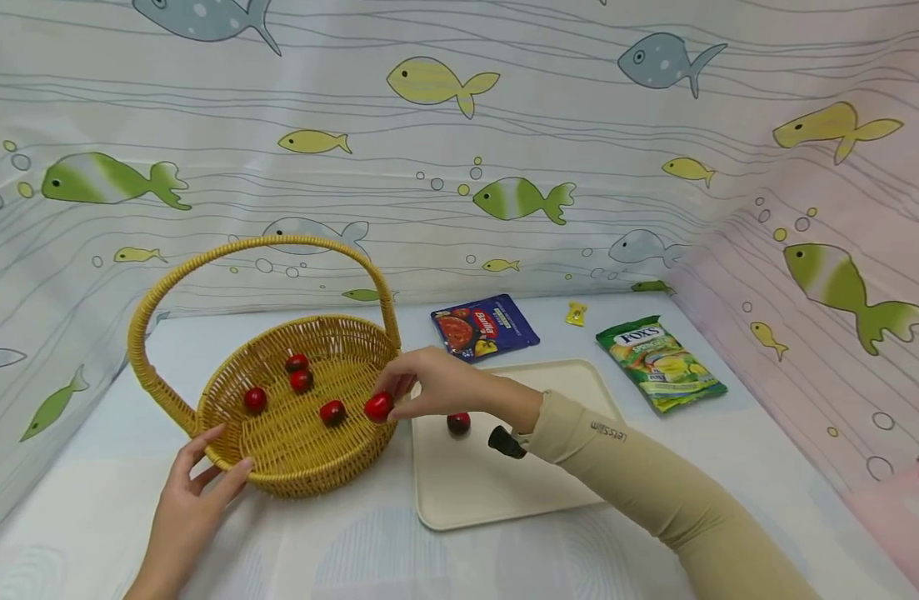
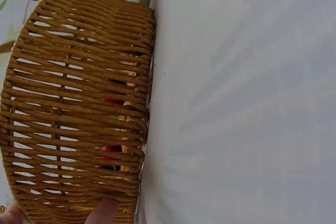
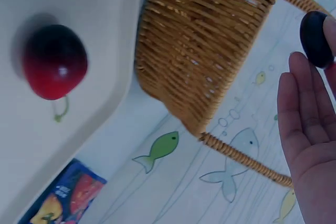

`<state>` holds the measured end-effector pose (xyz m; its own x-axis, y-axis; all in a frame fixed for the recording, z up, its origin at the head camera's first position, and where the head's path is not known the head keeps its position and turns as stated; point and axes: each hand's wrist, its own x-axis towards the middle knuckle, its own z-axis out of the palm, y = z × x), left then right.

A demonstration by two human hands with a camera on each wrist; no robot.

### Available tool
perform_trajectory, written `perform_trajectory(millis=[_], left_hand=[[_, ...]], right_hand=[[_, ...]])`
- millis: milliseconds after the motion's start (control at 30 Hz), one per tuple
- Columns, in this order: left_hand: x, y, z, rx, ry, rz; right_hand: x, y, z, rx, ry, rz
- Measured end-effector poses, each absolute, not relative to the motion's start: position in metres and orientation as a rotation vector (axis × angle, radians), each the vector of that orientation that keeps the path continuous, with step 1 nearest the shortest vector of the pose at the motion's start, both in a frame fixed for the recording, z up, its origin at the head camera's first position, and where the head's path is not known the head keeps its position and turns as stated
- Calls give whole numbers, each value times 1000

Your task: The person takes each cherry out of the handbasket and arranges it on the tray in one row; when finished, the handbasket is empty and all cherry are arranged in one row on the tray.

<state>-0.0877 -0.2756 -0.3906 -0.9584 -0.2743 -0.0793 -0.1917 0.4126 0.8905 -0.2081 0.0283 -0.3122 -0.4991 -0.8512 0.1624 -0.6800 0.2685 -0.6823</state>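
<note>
Cherry (image 1: 379,407) pinched at end of right grip (image 1: 438,383), near basket (image 1: 317,478).

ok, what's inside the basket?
Four red fruits lie in the basket. A fifth fruit is pinched in the right hand, not set down. The near rim hides the strip of floor just behind it; can't tell if anything lies there.

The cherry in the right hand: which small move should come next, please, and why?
Probably the right hand should move slightly further over the wicker basket, lower the cherry and release it. The cherry is pinched near the basket's rim, four other cherries already lie inside, and the left hand touches the basket.
</note>
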Motion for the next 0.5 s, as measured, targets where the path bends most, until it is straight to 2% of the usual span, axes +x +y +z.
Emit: perform_trajectory(millis=[500], left_hand=[[-88,-276,-391,433,-2564,-1622]], right_hand=[[-206,86,-342,-1132,2468,-1209]])
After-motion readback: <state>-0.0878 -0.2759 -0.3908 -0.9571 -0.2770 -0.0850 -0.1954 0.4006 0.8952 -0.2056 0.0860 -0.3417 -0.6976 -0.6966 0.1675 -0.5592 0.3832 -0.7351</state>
